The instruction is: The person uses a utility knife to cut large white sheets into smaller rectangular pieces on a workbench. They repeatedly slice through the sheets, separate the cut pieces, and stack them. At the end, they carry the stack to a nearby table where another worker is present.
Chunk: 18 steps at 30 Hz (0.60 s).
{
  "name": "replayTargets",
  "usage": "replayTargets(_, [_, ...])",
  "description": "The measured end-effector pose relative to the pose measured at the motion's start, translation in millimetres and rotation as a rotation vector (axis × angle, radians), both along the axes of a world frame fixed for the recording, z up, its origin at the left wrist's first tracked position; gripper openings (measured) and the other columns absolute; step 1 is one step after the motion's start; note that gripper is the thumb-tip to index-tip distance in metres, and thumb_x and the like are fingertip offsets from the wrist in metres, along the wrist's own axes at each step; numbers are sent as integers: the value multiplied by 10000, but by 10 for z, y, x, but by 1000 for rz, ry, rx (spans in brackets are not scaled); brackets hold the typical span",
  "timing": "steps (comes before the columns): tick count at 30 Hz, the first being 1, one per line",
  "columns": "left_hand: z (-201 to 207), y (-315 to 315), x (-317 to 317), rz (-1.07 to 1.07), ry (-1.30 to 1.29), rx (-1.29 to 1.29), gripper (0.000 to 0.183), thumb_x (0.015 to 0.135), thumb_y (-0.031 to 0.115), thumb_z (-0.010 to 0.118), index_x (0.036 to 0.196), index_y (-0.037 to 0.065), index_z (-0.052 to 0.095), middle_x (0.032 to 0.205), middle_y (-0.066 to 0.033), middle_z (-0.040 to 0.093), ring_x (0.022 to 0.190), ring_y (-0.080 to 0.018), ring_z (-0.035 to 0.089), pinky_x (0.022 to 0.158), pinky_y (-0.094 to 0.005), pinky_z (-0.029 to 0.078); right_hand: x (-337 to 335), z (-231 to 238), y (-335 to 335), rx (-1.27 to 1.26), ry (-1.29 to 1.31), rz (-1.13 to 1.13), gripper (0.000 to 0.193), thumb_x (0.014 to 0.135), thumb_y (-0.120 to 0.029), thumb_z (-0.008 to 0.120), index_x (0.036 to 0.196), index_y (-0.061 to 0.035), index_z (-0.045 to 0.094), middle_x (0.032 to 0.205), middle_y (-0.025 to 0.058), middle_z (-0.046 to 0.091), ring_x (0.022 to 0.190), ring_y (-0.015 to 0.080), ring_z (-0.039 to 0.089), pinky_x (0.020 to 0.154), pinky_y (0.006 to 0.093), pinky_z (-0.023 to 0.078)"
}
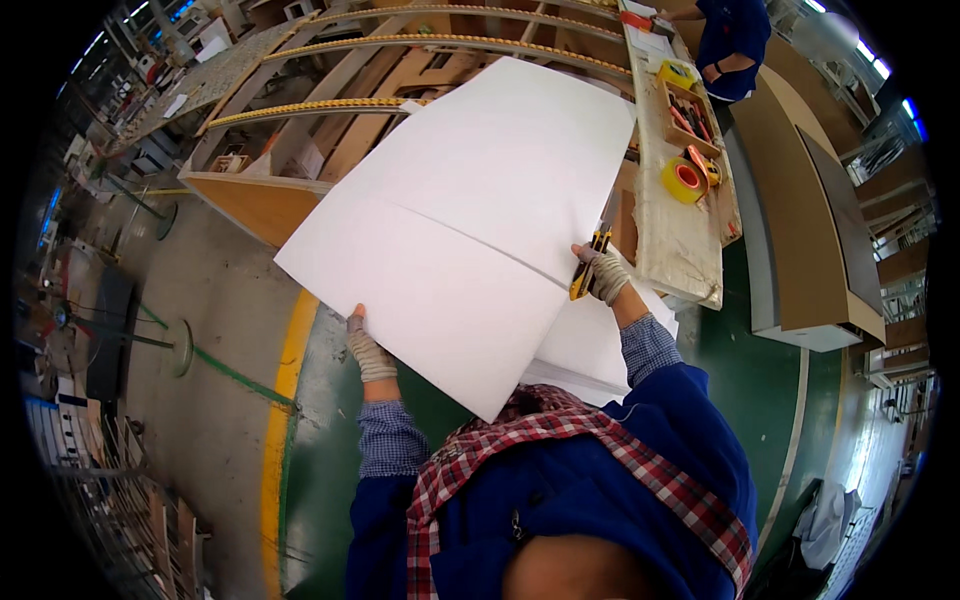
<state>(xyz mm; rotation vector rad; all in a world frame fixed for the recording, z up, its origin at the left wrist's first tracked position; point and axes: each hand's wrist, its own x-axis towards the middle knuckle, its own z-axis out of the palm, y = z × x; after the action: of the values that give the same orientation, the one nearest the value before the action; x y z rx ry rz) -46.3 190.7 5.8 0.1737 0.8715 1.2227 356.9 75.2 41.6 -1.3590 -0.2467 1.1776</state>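
Observation:
A large white foam-like sheet (430, 290) is spread out in front of me, tilted, with a straight line across its middle; I cannot tell whether that is a cut, a fold or the edge of a second sheet (510, 150). My left hand (370, 350), in a fingerless wrap glove, grips the sheet's near left edge, thumb on top and fingers hidden below. At the right edge, by the end of the line, my right hand (604, 275) is closed around a yellow and black utility knife (590, 260). Under that forearm lies a stack of white sheets (585, 345).
Beyond the sheet stands a wooden frame (240, 200) with yellow-wrapped crossbars (450, 42). To the right, a narrow bench (680, 250) bears tape rolls (684, 180) and a tool box (690, 115). Another person (733, 45) stands behind it, near large brown panels (800, 210).

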Motion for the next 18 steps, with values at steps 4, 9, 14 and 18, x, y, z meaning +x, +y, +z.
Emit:
replayTargets(4, [397, -143, -226, -93, 49, 70, 466, 780, 268, 477, 1112, -56, 432, 1040, -191, 511, 898, -306, 519, 794, -402, 442, 70, 143, 65, 75, -107, -44, 221, 657, -50, 680, 760, -130, 502, 665, -24, 493, 605, 117, 496, 548, 272, 432])
replayTargets(9, [642, -403, -900, -24, 298, 155, 528, 751, 310, 505, 1137, -40, 420, 1062, -192, 496, 947, -303, 497, 808, -407, 430, 300, 585, 220, 346, -141, -34, 292, 662, -7, 647, 929, -84, 559, 764, 1, 526, 729, 133, 531, 667, 265, 467])
replayTargets(14, [647, -800, -1472, 64, 208, 147, 643, 724, 435, 508, 1164, -23, 407, 1112, -184, 472, 1007, -298, 462, 848, -416, 393, 345, 1343, 271, 520, -542, 36, 361, 639, -42, 693, 977, -80, 572, 980, 23, 576, 887, 142, 528, 780, 259, 423])
replayTargets(18, [293, -1118, -1610, 210, 257, 111, 672, 727, 467, 489, 1188, -12, 391, 1147, -171, 459, 1042, -302, 439, 865, -416, 380, 104, 2057, -46, 658, -534, 5, 359, 624, -32, 709, 953, -85, 574, 1003, 44, 580, 903, 150, 538, 788, 269, 444])
